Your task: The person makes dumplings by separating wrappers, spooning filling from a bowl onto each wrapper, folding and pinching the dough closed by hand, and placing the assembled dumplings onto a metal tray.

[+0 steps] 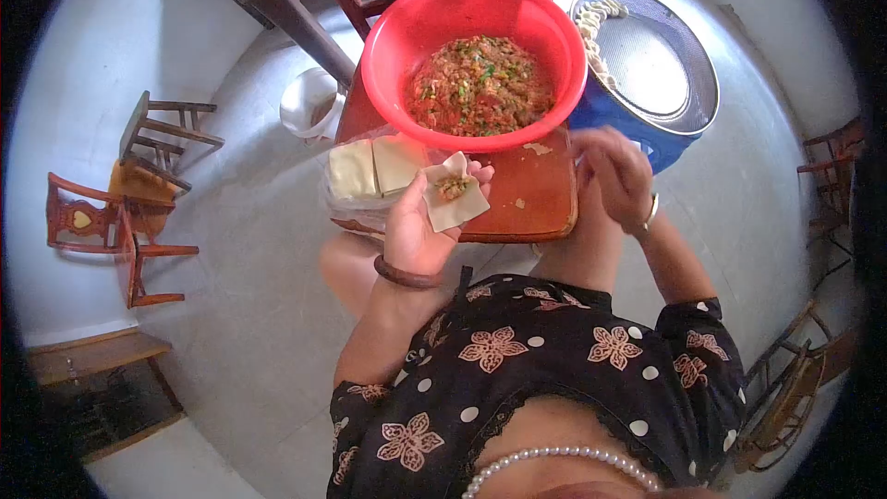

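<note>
My left hand (416,226) is palm up, its fingers behind a square wonton wrapper (450,214) with its thumb at the edge. A small lump of meat filling (453,188) sits on that wrapper. My right hand (621,176) is over my right knee, apart from the wrapper; motion smears its fingers, and I cannot tell whether it holds anything. Beyond my left hand, a big red basin (379,65) holds minced filling (480,88) with green bits. Two stacks of wrappers (354,170) lie in clear plastic, left of my left hand.
A wooden chair seat (545,199) bears the basin and wrappers. To the right, a round mesh sieve (661,74), with folded wontons (591,32) along its left side, rests on something blue (628,129). A white bucket (309,97) and wooden chairs (88,226) stand to the left.
</note>
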Available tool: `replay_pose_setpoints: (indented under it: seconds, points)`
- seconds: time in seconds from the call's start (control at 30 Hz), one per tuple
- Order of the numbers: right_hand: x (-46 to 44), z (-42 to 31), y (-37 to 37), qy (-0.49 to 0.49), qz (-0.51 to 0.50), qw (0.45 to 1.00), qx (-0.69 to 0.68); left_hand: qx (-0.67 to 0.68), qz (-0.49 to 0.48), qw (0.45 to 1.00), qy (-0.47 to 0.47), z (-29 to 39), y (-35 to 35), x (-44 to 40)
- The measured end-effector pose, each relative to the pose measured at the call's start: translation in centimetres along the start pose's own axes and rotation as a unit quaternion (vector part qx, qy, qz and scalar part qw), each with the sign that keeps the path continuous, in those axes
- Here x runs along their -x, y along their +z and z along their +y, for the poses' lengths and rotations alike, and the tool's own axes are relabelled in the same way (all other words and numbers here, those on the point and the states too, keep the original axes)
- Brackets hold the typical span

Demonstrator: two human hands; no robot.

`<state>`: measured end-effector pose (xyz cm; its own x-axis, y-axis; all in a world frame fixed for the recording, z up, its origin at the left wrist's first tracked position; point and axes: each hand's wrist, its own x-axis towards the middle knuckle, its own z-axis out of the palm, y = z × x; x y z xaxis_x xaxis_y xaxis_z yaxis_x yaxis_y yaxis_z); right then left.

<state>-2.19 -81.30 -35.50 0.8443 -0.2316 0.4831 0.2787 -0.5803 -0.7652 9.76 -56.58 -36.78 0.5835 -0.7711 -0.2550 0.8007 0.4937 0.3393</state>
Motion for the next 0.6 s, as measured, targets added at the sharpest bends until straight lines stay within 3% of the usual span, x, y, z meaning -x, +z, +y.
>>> replay_pose_setpoints:
  seconds: [0.03, 0.13, 0.23, 0.37, 0.43, 0.47, 0.5, 0.57, 0.6]
  points:
    - [-0.6, 0.5, 0.3, 0.001, 0.001, 1.000, 0.000, -0.001, 0.000, 1.000, -0.001, -0.2, -0.2, 0.1]
    - [-2.6, 2.0, 1.1, 0.143, -0.020, 0.989, -0.018, 0.021, -0.024, 0.999, -0.019, -0.7, -0.4, 0.1]
    - [-3.3, 2.6, 2.0, 0.183, -0.002, 0.982, -0.048, 0.037, -0.008, 0.999, -0.036, -1.0, -0.3, 0.4]
    - [-2.1, 4.0, 2.5, 0.163, 0.039, 0.983, -0.074, 0.062, -0.022, 0.997, -0.034, -1.1, -0.5, 0.6]
    - [-0.4, 4.2, 2.3, 0.098, 0.180, 0.952, -0.229, 0.065, -0.014, 0.997, -0.032, -1.0, -0.5, 0.6]
    - [0.6, 4.2, 2.1, 0.063, 0.214, 0.964, -0.142, 0.078, -0.007, 0.997, -0.026, -1.0, -0.4, 0.6]
    - [1.7, 4.3, 2.6, 0.063, 0.214, 0.964, -0.142, 0.091, 0.000, 0.996, -0.021, -1.2, -0.5, 0.5]
    - [4.1, 4.6, 3.4, -0.035, 0.118, 0.986, 0.112, 0.097, 0.013, 0.995, -0.019, -1.6, -0.5, -0.1]
    - [3.8, 2.4, 3.4, -0.059, 0.052, 0.990, 0.115, 0.101, 0.026, 0.994, -0.016, -1.9, -0.5, -0.4]
